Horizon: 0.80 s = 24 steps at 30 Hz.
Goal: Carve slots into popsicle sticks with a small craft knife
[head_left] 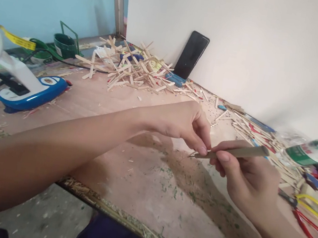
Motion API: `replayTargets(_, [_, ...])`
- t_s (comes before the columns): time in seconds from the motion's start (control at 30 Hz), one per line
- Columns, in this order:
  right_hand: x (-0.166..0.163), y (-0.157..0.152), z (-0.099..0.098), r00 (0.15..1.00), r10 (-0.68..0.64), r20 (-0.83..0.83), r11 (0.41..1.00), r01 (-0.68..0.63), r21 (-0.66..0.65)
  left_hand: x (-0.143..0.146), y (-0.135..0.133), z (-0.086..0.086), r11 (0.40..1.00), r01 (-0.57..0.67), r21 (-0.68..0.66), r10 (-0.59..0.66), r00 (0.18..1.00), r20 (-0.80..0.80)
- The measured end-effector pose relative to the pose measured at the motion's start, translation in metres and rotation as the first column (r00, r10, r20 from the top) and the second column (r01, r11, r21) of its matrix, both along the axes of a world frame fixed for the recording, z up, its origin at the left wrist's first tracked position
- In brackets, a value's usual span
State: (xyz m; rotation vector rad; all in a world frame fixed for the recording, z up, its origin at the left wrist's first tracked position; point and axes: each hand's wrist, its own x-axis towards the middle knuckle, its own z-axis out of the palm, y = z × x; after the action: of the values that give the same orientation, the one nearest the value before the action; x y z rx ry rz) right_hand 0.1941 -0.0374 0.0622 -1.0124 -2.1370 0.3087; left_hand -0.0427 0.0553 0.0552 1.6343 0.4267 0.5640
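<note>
My right hand (247,173) is wrapped round a slim pale wooden-handled tool (246,152). Its thin dark pointed tip sticks out to the left, just above the tabletop (144,173). My left hand (190,130) reaches across from the left, with thumb and index finger pinched together right at the front of the handle. Whatever sits between those fingertips is too small and covered to make out. Fingertips of both hands nearly meet. Green flecks and shavings (177,186) are scattered on the wood below them.
Wooden craft sticks (136,69) are heaped at the back, near a phone (191,55) leaning on the white wall. More sticks, a plastic bottle (313,151) and scissors (311,223) lie right. A blue-and-white power strip (33,93) and green cup (65,44) stand left.
</note>
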Motion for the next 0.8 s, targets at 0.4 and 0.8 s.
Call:
replayTargets(0.4, [-0.001, -0.006, 0.006, 0.995, 0.077, 0.062, 0.997, -0.077, -0.002, -0.007, 0.004, -0.002, 0.997, 0.007, 0.076, -0.002, 0.998, -0.069])
replayTargets(0.8, [0.002, -0.002, 0.001, 0.997, 0.054, -0.06, 0.997, -0.058, -0.056, -0.007, -0.003, 0.006, 0.998, 0.017, 0.067, -0.008, 0.991, -0.135])
